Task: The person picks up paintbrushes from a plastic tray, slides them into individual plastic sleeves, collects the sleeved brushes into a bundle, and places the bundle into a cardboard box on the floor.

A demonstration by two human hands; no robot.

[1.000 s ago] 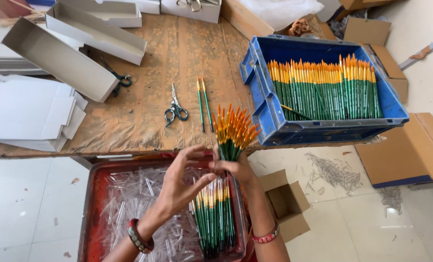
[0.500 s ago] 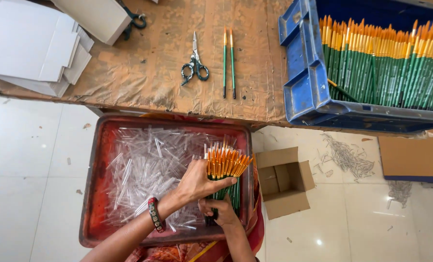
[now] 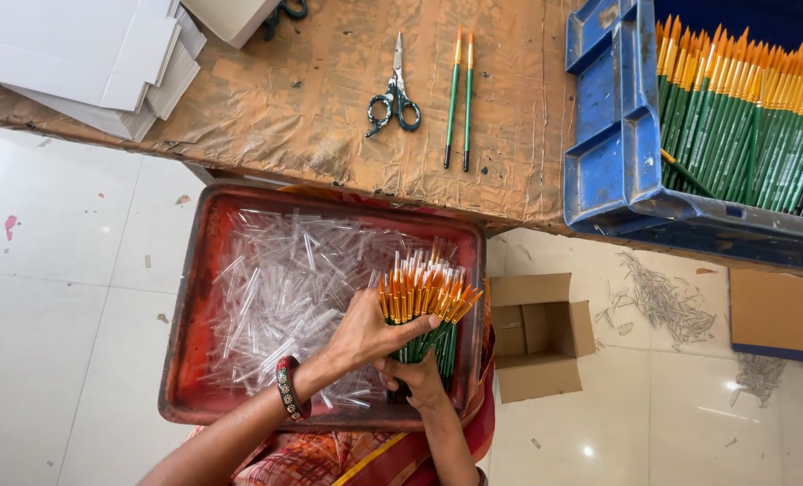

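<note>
Green-handled brush bundle held over right end of red tray. Right hand clenched round handles from below; left hand pinching near orange tips, apparently. Loose grip: brushes slide, scatter among clear tubes in tray.

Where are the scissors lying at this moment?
In the head view, the scissors lie on the brown table, upper middle, just left of two loose green brushes and above the red tray.
</note>
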